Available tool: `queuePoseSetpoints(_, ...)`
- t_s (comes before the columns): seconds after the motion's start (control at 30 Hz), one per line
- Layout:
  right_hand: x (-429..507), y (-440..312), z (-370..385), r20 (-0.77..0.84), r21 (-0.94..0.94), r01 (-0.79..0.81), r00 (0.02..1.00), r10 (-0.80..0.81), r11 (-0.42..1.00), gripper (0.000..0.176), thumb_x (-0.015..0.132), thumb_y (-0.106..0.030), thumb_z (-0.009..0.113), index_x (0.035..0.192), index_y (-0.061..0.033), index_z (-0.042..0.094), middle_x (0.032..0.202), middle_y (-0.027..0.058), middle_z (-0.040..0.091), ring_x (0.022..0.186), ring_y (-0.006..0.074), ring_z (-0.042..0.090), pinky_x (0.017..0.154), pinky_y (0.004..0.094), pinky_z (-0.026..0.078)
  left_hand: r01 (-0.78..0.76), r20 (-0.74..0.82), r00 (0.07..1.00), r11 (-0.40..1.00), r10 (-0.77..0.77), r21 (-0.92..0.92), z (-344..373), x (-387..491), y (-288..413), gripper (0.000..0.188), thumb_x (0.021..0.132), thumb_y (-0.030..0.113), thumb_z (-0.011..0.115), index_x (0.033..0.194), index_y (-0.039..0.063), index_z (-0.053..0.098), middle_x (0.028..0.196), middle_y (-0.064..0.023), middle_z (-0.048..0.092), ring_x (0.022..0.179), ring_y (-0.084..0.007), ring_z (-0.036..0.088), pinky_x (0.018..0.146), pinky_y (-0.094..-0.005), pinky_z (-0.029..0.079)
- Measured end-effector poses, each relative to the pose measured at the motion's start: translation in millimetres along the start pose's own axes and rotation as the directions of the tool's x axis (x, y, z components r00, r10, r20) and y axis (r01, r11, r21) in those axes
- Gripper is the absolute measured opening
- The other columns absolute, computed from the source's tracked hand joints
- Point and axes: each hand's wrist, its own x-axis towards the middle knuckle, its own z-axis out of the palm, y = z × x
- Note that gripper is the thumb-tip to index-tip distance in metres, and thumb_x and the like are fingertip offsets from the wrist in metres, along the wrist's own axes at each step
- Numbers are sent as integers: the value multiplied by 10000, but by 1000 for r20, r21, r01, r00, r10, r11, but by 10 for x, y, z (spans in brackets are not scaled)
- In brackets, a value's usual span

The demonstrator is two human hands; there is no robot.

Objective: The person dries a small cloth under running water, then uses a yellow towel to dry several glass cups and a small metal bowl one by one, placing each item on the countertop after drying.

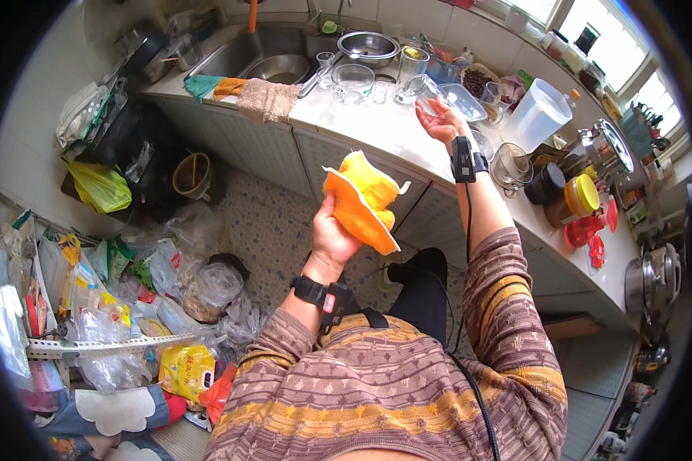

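My left hand [335, 236] holds a folded orange cloth [364, 201] in front of my body, above the floor. Over the white counter, my right hand [442, 122] is raised palm up with its fingers at a clear glass [421, 91]; whether they grip it is not plain. A tall glass with a yellowish rim [410, 68] stands just behind. Beside my right fingers lies a clear plastic container [463, 102]. Left along the counter are a glass bowl [353, 84], a small-waisted glass vessel [325, 69] and a steel bowl [368, 48].
A sink [225, 56] with a metal basin is at the back left; teal, orange and beige cloths [268, 99] hang over the counter edge. A translucent pitcher [537, 115], glass mug [511, 166] and jars line the right. Plastic bags [101, 322] crowd a rack at lower left.
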Motion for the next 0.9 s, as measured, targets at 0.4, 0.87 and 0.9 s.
queuePoseSetpoints(0.4,-1480,983,-58,655,-731,578,744,-135,-363,188,811,-149,674,888,-18,563,783,123,610,692,214,602,625,319,482,-241,29,970,936,242,255,394,782,-43,617,974,518,253,1345,42,380,1310,-156,483,1208,-303,472,1031,-458,370)
queuePoseSetpoints(0.87,-2369,851,-137,694,-217,638,633,343,-739,308,704,-120,709,974,-89,563,954,127,533,795,320,598,639,385,506,209,-160,973,935,-169,286,236,-28,-211,468,1015,367,265,1284,29,443,1257,-153,539,1123,-259,558,956,-419,470)
queuePoseSetpoints(0.9,-2390,868,-175,778,-210,691,547,310,-692,388,683,-122,728,1033,-100,563,1005,134,537,842,319,601,676,378,512,212,-198,967,936,-160,281,233,-79,-231,457,1017,356,265,1281,31,448,1262,-146,539,1124,-251,558,964,-414,464)
